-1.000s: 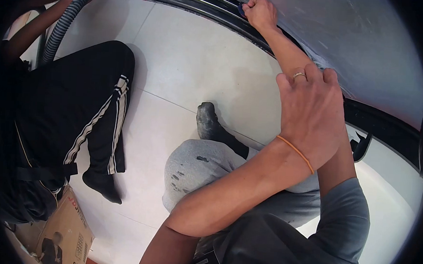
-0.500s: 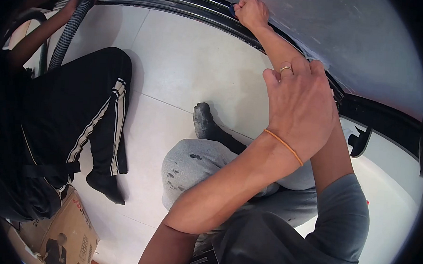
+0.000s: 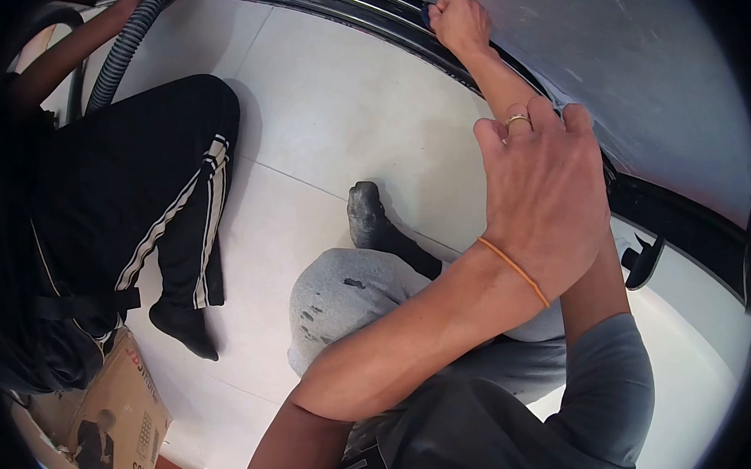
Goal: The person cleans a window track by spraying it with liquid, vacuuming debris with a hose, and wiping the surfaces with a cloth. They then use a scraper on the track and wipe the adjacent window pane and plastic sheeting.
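Observation:
My right hand is closed in a fist at the black rail, where it meets a large grey panel. A small dark blue thing pokes out beside its fingers; its kind does not show. Nearer to me, my left hand, with a ring and an orange wristband, crosses over my right forearm. Its fingers curl down at the panel's lower edge, and what the fingertips hold, if anything, is hidden. A bit of whitish, clear material shows just beyond them.
At left another person in black striped trousers sits holding a grey ribbed hose by the rail. A cardboard box stands at lower left. Pale tiles lie between us. A black bracket-like part is at right.
Both my hands appear slightly farther right and the right one a little higher, while the view shifts slightly. Their closed grips look the same. The other person's hand and hose shift slightly up and right.

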The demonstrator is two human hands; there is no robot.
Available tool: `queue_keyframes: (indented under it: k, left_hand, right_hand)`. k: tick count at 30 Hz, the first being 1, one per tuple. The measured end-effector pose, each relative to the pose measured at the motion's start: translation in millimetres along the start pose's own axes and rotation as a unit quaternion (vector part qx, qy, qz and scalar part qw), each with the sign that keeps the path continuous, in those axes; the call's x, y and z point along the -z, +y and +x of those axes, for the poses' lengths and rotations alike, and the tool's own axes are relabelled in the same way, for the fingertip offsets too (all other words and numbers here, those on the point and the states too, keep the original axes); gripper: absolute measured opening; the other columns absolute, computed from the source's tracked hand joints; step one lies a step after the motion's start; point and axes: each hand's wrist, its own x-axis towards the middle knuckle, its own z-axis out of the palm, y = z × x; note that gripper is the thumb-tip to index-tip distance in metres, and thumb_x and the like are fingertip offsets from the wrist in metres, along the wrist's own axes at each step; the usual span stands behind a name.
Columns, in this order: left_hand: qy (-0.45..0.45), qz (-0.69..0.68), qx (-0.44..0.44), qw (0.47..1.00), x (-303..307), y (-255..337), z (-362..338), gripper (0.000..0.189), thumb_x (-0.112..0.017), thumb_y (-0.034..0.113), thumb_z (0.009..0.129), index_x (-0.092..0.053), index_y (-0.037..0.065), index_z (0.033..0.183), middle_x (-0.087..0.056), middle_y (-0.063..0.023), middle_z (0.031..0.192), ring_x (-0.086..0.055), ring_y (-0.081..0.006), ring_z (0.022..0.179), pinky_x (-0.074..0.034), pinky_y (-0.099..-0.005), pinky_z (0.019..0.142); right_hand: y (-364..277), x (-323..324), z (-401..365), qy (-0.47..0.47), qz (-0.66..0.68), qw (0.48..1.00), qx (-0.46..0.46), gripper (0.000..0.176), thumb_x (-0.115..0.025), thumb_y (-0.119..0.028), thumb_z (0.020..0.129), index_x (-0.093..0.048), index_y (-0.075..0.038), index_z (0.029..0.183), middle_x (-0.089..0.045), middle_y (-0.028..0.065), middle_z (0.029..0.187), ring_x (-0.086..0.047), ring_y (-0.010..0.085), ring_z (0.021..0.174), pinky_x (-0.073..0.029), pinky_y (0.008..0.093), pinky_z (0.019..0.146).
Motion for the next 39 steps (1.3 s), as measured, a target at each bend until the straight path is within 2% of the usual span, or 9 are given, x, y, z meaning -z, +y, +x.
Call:
queue_keyframes:
  k: [5, 11, 14, 20, 23, 29, 35, 37, 39]
  left_hand:
    - [0.014, -0.021, -0.001, 1.0, 2, 1, 2, 0.029, -0.066, 0.019, 0.085, -0.06, -0.004, 0.102, -0.06, -0.0205, 0.096, -0.062, -0.034, 0.089, -0.035, -0.0457, 0.082]
    - [0.002, -0.019, 0.006, 1.0, -8, 2, -3, 0.03, -0.067, 0.019, 0.084, -0.06, -0.004, 0.102, -0.06, -0.0197, 0.095, -0.062, -0.0335, 0.09, -0.035, -0.0456, 0.082]
    - [0.02, -0.02, 0.002, 1.0, -1, 0, -1, 0.03, -0.067, 0.02, 0.084, -0.06, -0.004, 0.102, -0.06, -0.0194, 0.094, -0.062, -0.0333, 0.09, -0.035, -0.0454, 0.082]
    - [0.026, -0.022, -0.001, 0.999, -9, 2, -4, 0.03, -0.067, 0.02, 0.083, -0.06, -0.003, 0.1, -0.06, -0.0191, 0.094, -0.061, -0.0328, 0.09, -0.035, -0.0451, 0.081]
    - [0.01, -0.02, 0.004, 1.0, -10, 2, -4, 0.031, -0.067, 0.02, 0.083, -0.06, -0.004, 0.101, -0.06, -0.0191, 0.094, -0.062, -0.0329, 0.089, -0.035, -0.0454, 0.082]
    - [0.006, -0.025, 0.016, 1.0, -5, 5, -2, 0.03, -0.066, 0.02, 0.084, -0.06, -0.004, 0.102, -0.061, -0.02, 0.095, -0.062, -0.0339, 0.089, -0.036, -0.0463, 0.083]
    - [-0.001, -0.025, 0.022, 0.999, 3, -6, 3, 0.032, -0.067, 0.022, 0.085, -0.06, -0.003, 0.103, -0.061, -0.0213, 0.101, -0.063, -0.0368, 0.092, -0.037, -0.0496, 0.085]
    - [0.009, -0.023, 0.028, 0.999, 12, -12, 10, 0.032, -0.067, 0.022, 0.085, -0.061, -0.002, 0.106, -0.06, -0.0226, 0.106, -0.062, -0.0382, 0.094, -0.037, -0.0513, 0.086]
    - [0.045, -0.021, 0.021, 0.999, 14, -19, 17, 0.033, -0.066, 0.022, 0.085, -0.061, 0.0, 0.109, -0.058, -0.0241, 0.111, -0.062, -0.0397, 0.098, -0.038, -0.0529, 0.088]
  right_hand:
    - [8, 17, -3, -0.046, -0.032, 0.998, 0.019, 0.019, -0.07, -0.025, 0.085, -0.064, -0.007, 0.085, -0.068, 0.0125, 0.095, -0.066, 0.0386, 0.093, -0.052, 0.0495, 0.081]
    - [-8, 6, 1, -0.072, 0.029, 0.996, -0.036, 0.015, -0.064, -0.018, 0.085, -0.066, -0.004, 0.082, -0.068, 0.0248, 0.096, -0.063, 0.0467, 0.09, -0.049, 0.0552, 0.083]
    - [-1, 9, -2, -0.058, -0.034, 0.997, -0.029, 0.019, -0.07, -0.026, 0.085, -0.064, -0.008, 0.085, -0.069, 0.0136, 0.094, -0.067, 0.0386, 0.092, -0.052, 0.049, 0.081]
    - [-1, 6, 3, -0.061, -0.039, 0.997, -0.002, 0.021, -0.071, -0.029, 0.085, -0.065, -0.009, 0.086, -0.07, 0.0148, 0.095, -0.067, 0.0387, 0.092, -0.052, 0.0491, 0.082]
    - [-15, 11, -1, -0.065, 0.014, 0.997, -0.038, 0.014, -0.066, -0.018, 0.084, -0.069, -0.004, 0.087, -0.067, 0.0276, 0.1, -0.064, 0.046, 0.091, -0.05, 0.0544, 0.083]
    - [6, 13, -1, -0.073, -0.04, 0.996, -0.03, 0.022, -0.073, -0.03, 0.085, -0.066, -0.009, 0.084, -0.07, 0.0149, 0.094, -0.067, 0.039, 0.091, -0.052, 0.0486, 0.08]
    - [-33, 20, -3, -0.069, 0.048, 0.995, -0.047, 0.02, -0.073, -0.025, 0.083, -0.066, -0.007, 0.084, -0.067, 0.0154, 0.098, -0.065, 0.0398, 0.096, -0.052, 0.05, 0.082]
    - [-41, 37, -27, 0.02, 0.105, 0.994, -0.03, 0.029, -0.077, -0.028, 0.082, -0.062, -0.004, 0.076, -0.068, 0.0153, 0.087, -0.064, 0.0398, 0.084, -0.05, 0.0481, 0.073]
    - [-28, 51, -61, 0.026, 0.182, 0.977, -0.111, 0.026, -0.074, -0.027, 0.084, -0.062, -0.005, 0.081, -0.067, 0.0134, 0.088, -0.063, 0.0358, 0.084, -0.05, 0.0458, 0.076]
